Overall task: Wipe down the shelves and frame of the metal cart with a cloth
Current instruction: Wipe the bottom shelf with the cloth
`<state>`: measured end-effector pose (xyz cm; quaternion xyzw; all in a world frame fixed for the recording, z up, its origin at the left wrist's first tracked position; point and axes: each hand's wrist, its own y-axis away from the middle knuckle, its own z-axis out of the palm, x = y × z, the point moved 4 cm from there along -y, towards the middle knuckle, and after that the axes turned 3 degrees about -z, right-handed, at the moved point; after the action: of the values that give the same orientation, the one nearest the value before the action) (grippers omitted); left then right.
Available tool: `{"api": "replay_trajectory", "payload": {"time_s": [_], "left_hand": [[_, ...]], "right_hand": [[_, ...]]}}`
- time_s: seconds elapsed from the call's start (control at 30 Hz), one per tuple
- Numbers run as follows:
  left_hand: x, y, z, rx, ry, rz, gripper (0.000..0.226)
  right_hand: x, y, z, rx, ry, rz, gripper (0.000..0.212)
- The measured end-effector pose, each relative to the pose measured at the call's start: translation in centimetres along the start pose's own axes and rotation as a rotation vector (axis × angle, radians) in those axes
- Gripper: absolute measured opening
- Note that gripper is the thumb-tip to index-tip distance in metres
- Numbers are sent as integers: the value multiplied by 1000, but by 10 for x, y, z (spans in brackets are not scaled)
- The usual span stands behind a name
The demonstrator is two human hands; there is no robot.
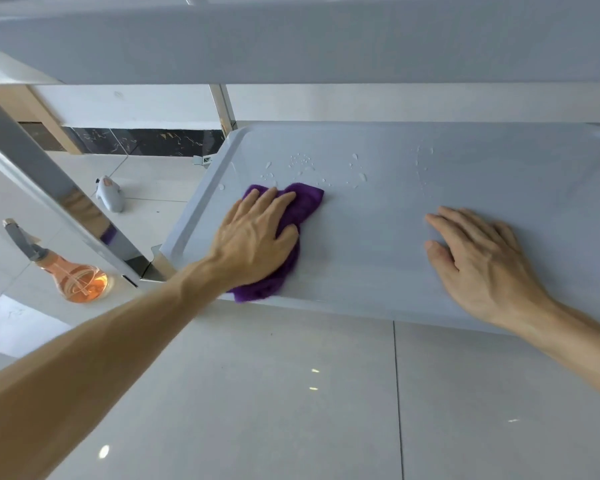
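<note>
The metal cart's lower shelf [378,209] is a pale grey tray with a raised rim, seen from above. Water droplets [302,164] lie on its far left part. A purple cloth [307,202] lies bunched on the shelf's left side. My left hand [253,237] presses flat on the cloth, fingers spread over it. My right hand [482,261] rests flat on the bare shelf to the right, fingers apart, holding nothing. The upper shelf [291,39] spans the top of the view. A shiny frame post [59,195] slants down at the left.
A spray bottle [73,275] with orange liquid stands on the tiled floor left of the cart. A small grey object [109,194] lies on the floor farther back. Another frame post [224,109] rises at the shelf's far left corner. Glossy tile floor [291,393] lies below the shelf.
</note>
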<state>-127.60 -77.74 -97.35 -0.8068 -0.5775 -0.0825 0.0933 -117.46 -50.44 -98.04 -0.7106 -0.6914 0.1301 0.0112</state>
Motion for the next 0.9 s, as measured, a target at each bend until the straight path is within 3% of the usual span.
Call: {"api": "replay_trajectory", "payload": {"time_s": [0.17,0.3,0.4,0.57,0.73,0.8,0.9], "left_hand": [[-69,-63,-18,101,-27,-237,58],[-61,-97,-8,67,-47,-341,61],[-10,-111,6,42,-46,-221,62],[80,-78,28,14,13,174,66],[46,-60,11,137,126,371,47],[12,-77,-3,184,107,301,41],[-50,-119,-17,149,31,4,44]], "right_hand": [[-6,-1,-2,11,25,-20,73],[-9,-3,0,18,38,-16,75],[-8,-5,0,31,28,-14,73],[-2,-6,0,34,4,-27,70],[2,-3,1,29,-7,-33,67],[2,-3,1,29,-9,-39,67],[-1,-3,0,44,-3,-55,65]]}}
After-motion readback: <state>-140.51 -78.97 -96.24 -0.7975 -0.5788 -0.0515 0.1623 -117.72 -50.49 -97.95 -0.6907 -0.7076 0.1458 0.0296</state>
